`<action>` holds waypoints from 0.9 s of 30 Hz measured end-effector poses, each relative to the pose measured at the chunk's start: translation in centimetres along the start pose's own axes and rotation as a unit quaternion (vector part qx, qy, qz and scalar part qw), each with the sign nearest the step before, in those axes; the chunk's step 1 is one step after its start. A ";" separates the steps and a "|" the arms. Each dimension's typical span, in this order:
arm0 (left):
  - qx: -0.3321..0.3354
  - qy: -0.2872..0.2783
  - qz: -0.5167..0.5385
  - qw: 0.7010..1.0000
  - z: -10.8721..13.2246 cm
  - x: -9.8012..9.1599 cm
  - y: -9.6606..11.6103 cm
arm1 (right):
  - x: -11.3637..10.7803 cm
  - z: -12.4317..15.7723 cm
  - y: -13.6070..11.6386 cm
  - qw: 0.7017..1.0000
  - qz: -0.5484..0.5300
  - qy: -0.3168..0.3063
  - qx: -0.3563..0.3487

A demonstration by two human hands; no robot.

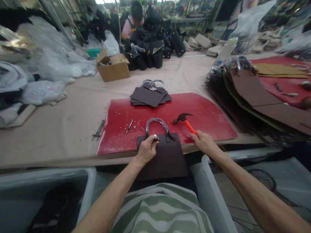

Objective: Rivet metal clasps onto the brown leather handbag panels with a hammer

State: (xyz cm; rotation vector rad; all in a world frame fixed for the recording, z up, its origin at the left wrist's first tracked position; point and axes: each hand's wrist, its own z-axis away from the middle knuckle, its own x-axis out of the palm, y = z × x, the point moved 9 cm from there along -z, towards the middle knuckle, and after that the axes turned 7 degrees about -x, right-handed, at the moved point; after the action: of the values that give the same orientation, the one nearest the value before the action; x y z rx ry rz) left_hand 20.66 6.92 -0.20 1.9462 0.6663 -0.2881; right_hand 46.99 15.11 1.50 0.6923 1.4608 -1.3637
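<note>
Dark brown bag panel [170,161], lower centre of frame: top on red mat [209,119], lower half hanging over the edge of the table [60,129]. Wrapped loop handle [157,122] at its top. L hand [146,150] fisted round a short metal pin [155,137], poss. a punch; only the silver top shows. R hand [203,142] closed on hammer [185,121], orange grip, black head. Can't tell whether the head touches the mat.

You face a long beige desk [60,129] that runs toward the top of the frame. Clear plastic bags [48,61] heap along its upper left, beside an open cardboard box [114,69]. Black bags [153,48] pile at top centre, where another person [132,24] sits. Grey bins [212,184] stand along the bottom.
</note>
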 end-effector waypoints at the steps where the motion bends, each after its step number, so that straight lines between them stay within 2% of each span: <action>1: -0.003 -0.001 0.004 1.000 0.0 -0.1 0.0 | -0.1 -0.2 0.1 1.000 0.013 0.018 -0.004; 3: -0.003 0.001 0.010 1.000 0.0 -0.3 0.2 | -0.8 -0.1 -1.4 0.995 0.047 0.073 -0.050; 6: -0.002 0.003 0.003 1.000 0.0 -0.6 0.4 | -0.9 0.8 -6.6 0.968 0.054 0.142 -0.199; 9: 0.001 0.006 -0.013 1.000 0.0 -0.8 0.7 | 2.0 1.3 -10.7 0.949 0.014 0.107 -0.298; 12: 0.009 0.016 -0.026 0.999 0.1 -1.0 0.9 | 5.2 0.9 -11.9 0.951 0.004 0.066 -0.301; 15: 0.017 0.021 -0.029 0.999 0.3 -1.1 1.2 | 6.7 0.3 -11.5 0.960 -0.001 0.062 -0.272; 23: 0.012 0.044 -0.023 0.999 0.4 -1.4 1.2 | 6.7 0.0 -11.5 0.963 -0.005 0.052 -0.266; 27: -0.023 0.057 -0.012 0.998 0.7 -1.9 0.7 | 6.8 -0.2 -11.5 0.965 -0.010 0.046 -0.260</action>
State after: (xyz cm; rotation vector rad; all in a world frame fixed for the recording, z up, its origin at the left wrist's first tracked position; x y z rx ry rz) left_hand 19.61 5.42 0.87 1.9223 0.7648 -0.1757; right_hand 34.27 11.49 -0.17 0.4029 1.8072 -0.9069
